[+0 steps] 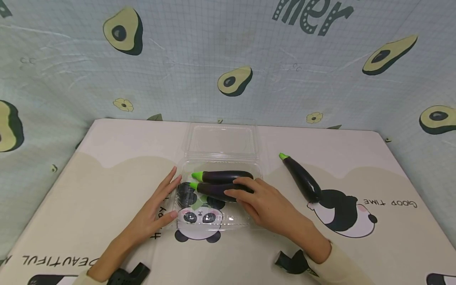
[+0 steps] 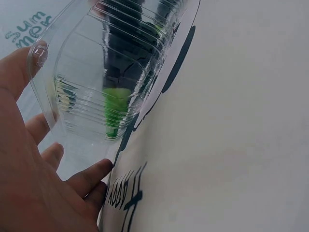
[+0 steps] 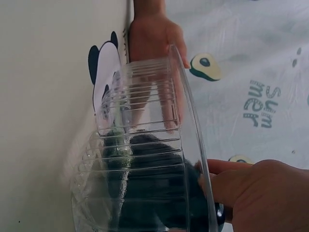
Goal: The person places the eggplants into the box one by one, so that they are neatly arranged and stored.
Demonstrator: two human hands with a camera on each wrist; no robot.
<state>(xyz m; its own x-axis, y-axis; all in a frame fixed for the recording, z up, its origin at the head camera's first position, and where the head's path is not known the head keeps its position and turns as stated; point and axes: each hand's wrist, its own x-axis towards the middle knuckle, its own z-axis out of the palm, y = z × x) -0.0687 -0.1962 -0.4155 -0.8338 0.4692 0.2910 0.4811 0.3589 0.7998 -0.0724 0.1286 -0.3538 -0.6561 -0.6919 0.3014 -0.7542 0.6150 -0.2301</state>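
Note:
A clear plastic clamshell box (image 1: 233,221) lies with its lid (image 1: 222,140) folded back. Inside it, two dark eggplants with green stem ends lie side by side, the far eggplant (image 1: 226,176) and the near eggplant (image 1: 213,190). My right hand (image 1: 267,206) reaches over the box's right side and grips the near eggplant by its thick end; the wall and rim partly cover this grip in the right wrist view. Fingers fairly straight, my left hand (image 1: 149,215) rests at the box's left edge, a fingertip against the clear rim (image 2: 38,60) in the left wrist view.
A third eggplant (image 1: 303,180) lies on the table to the right of the box, its green end pointing away. The tabletop (image 1: 117,190) carries printed pandas and lettering. Behind it rises a pale curtain (image 1: 185,59) with avocado prints.

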